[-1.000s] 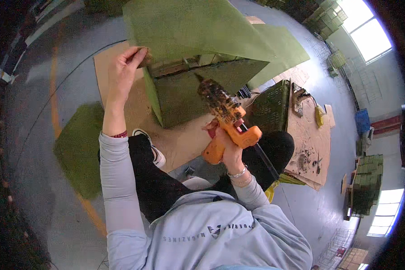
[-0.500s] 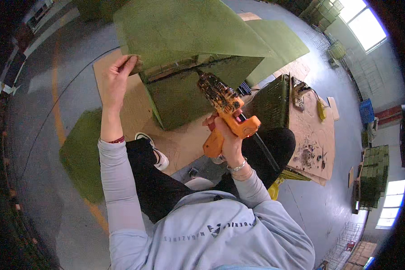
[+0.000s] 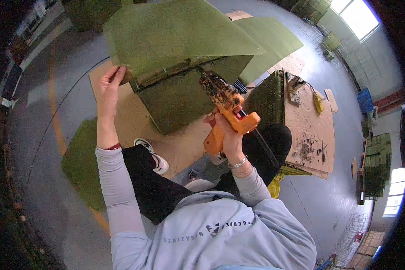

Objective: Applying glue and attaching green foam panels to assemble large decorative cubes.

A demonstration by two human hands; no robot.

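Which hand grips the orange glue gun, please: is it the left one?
No, the right hand is wrapped around the orange glue gun at its handle.

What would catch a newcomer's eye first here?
Probably the orange glue gun, its front crusted with dark residue, held in the right hand near the picture's middle. Beyond it spreads a large green sheet, its near left corner pinched by the left hand. Black-smeared cardboard lies at right.

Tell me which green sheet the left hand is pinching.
The large upper sheet, its near-left corner gripped by the left hand; the rightmost sheet and the lower-left green piece touch neither hand.
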